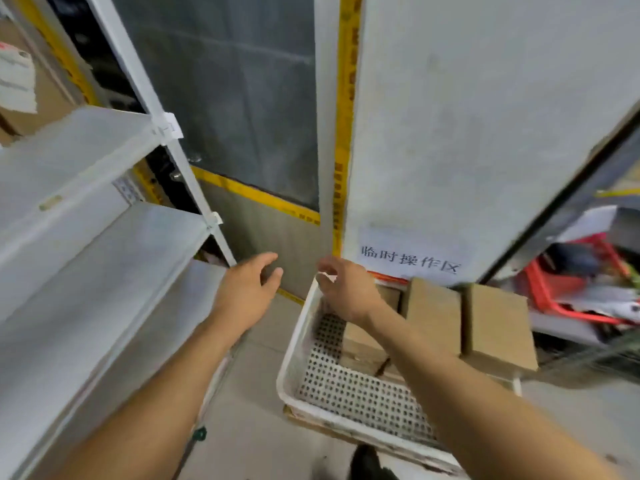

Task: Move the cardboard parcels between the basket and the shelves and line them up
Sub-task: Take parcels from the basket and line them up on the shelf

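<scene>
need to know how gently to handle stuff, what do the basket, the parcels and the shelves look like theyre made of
Basket: probably white moulded plastic, with a perforated floor and scuffed rim.
Parcels: plain brown cardboard, matte, with sharp folded edges.
Shelves: likely white-painted sheet metal, with thin flat boards on slim posts; motion blur leaves this uncertain.

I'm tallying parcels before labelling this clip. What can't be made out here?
- Parcels in the basket: the right forearm hides some in the head view, so no count.
- Right hand: motion blur hides what its fingers do.
- Yellow tape print: too blurred to read.
</scene>
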